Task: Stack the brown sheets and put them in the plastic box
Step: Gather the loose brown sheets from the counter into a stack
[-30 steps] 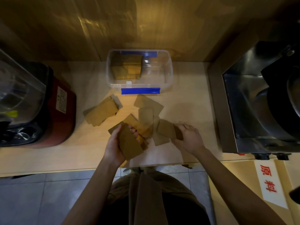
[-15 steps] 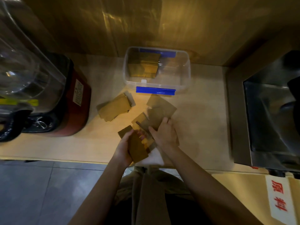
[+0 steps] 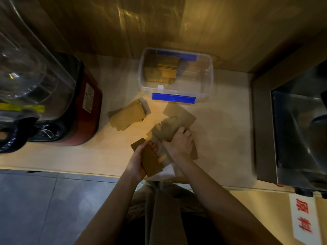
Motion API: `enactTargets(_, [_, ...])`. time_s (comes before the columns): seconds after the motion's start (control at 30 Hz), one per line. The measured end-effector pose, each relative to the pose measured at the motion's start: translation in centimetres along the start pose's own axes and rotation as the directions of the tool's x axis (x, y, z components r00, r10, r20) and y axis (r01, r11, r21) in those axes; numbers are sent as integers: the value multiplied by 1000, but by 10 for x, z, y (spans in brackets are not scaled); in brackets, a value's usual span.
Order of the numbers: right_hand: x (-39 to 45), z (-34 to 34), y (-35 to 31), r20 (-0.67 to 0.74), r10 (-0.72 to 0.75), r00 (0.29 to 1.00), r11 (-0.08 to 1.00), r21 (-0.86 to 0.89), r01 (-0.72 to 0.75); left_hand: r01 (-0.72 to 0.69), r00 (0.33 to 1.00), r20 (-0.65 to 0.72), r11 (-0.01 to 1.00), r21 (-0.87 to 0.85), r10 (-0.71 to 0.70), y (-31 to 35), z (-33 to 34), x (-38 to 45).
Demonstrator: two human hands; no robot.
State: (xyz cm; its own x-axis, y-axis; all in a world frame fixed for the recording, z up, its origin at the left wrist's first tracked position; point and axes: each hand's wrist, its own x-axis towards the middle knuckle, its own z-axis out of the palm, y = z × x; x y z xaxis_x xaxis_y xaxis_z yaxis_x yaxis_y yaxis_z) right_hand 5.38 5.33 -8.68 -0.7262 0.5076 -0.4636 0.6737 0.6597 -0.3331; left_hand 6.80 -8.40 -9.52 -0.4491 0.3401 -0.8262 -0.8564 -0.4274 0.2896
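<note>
My left hand [image 3: 137, 162] grips a stack of brown sheets [image 3: 150, 159] near the counter's front edge. Just to its right, my right hand [image 3: 178, 144] pinches a few loose brown sheets [image 3: 167, 131] off the counter. One more loose sheet [image 3: 178, 113] lies behind them. A separate pile of brown sheets [image 3: 128, 115] rests further left. The clear plastic box [image 3: 203, 80] with blue clips stands open at the back, and a stack of brown sheets [image 3: 161, 70] sits in its left half.
A red and black appliance [image 3: 83, 110] with a clear jug stands on the left of the counter. A steel machine [image 3: 292, 131] fills the right side. A wooden wall runs behind the box. The counter's front edge is just below my hands.
My right hand slid left from the right-hand loose sheets and closed on sheets beside my left hand. The camera view shifted, so the box now appears further right.
</note>
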Motion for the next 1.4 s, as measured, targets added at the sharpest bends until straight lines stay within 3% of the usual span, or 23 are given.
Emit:
enactTargets(0.1, [2,-7,5,-43,41,998,989,143,-34,-6,1000,9,1000,-2,6,1,-1,2])
enactTargets(0.23, [3,-21,13,-147,-8,989,964,260,46,-7,1000,15,1000,-1,7,1,0,2])
enactTargets(0.47, [2,-9,19,-9,-29,1000,990,135,30,-15,1000,-16,997,-72,14,0,2,3])
enactTargets(0.93, [3,-4,22,-96,-52,994,997,-55,47,-38,997,-75,998,-45,35,-3,1,-3])
enactTargets(1.1, [7,-11,28,-103,-77,992,997,-32,74,-50,997,-58,998,-48,47,-3,6,-7])
enactTargets(1.27, [-4,-28,31,-165,-128,978,973,169,156,-91,996,7,994,-60,92,-2,13,-16])
enactTargets(1.4, [-42,-39,23,-57,-274,960,904,326,277,-108,985,127,992,-71,116,-1,22,-27])
